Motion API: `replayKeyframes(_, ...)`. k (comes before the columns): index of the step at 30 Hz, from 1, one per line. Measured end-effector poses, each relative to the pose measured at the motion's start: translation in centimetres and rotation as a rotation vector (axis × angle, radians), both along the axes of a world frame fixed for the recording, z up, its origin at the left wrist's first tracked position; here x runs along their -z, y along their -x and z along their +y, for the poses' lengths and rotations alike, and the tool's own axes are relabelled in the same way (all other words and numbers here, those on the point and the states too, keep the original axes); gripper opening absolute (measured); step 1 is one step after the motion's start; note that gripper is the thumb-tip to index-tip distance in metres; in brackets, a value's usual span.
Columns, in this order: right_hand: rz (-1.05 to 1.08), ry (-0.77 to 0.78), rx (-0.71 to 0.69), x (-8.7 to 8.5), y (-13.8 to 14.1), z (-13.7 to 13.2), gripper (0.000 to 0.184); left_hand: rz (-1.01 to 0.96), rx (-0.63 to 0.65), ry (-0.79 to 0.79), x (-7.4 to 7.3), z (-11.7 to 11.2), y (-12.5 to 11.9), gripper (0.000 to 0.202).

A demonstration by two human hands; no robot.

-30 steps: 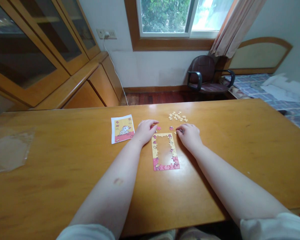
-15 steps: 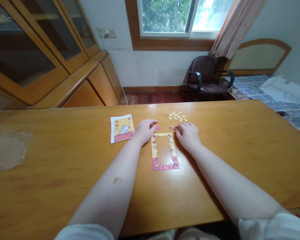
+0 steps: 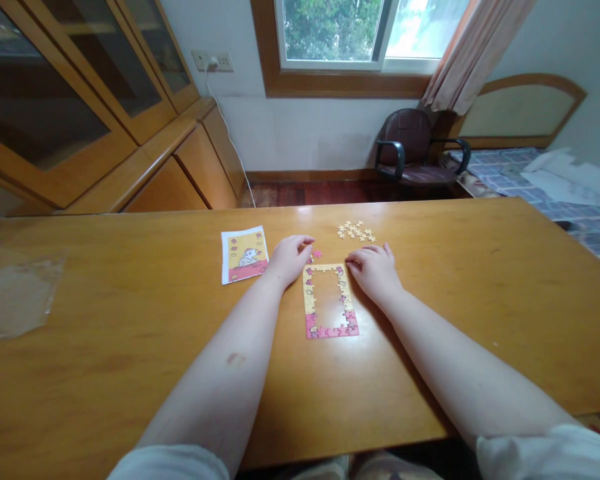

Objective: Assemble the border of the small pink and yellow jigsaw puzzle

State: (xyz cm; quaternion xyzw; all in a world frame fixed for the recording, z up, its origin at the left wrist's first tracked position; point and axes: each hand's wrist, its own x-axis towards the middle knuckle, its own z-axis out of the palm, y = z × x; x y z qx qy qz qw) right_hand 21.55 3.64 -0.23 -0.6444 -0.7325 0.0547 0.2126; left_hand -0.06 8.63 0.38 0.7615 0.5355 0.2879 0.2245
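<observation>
A jigsaw puzzle frame (image 3: 310, 321), yellow above and pink below, lies on the table with its middle unfilled. My left hand (image 3: 289, 259) rests beyond its upper left corner, thumb and index finger apart. Just past that thumb are a few pink puzzle pieces (image 3: 317, 254), some partly covered by the hand. At the upper right corner of the frame, my right hand (image 3: 375, 268) is closed in a pinch, its fingertips on a puzzle piece that is almost wholly hidden. Farther back lies a loose heap of yellow puzzle pieces (image 3: 356, 231).
A printed picture sheet (image 3: 225, 263) with a white animal lies left of my left hand. Clear plastic wrap (image 3: 17, 293) is at the table's (image 3: 145, 293) far left. Beyond the table stand a chair (image 3: 407, 143), a bed (image 3: 510, 163) and a wooden cabinet (image 3: 150, 180).
My right hand has shifted slightly left, its fingertips covering the spot where a pink piece lay. My left hand has barely moved, drawing back a little from the pink pieces.
</observation>
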Motion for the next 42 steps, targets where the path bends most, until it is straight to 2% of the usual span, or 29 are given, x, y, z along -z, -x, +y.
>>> replayKeyframes(10, -0.107, 0.126, 0.052, -1.0, 0.3, 0.0, 0.013, -0.030, -0.020, 0.013, -0.5, -0.3, 0.0, 0.028)
replayKeyframes(19, -0.182, 0.229, -0.043, -1.4, 0.9, -0.9, 0.013, -0.043, -0.016, 0.012, -0.4, -0.3, 0.0, 0.027)
replayKeyframes(23, -0.177, 0.193, -0.094, -1.5, 0.4, -1.3, 0.014, -0.050, -0.016, 0.011, -0.3, -0.2, 0.0, 0.027)
replayKeyframes(28, -0.204, 0.143, -0.099, -1.9, -0.7, -1.5, 0.024, -0.053, -0.015, 0.021, -0.3, -0.2, 0.1, 0.027)
replayKeyframes(35, -0.205, 0.190, -0.103, -2.2, -0.9, -1.3, 0.018, -0.062, -0.015, 0.029, -0.4, -0.2, 0.1, 0.027)
replayKeyframes(42, -0.238, 0.193, -0.116, -1.7, -0.9, -1.2, 0.014, -0.062, -0.023, 0.034, -0.4, -0.2, 0.1, 0.028)
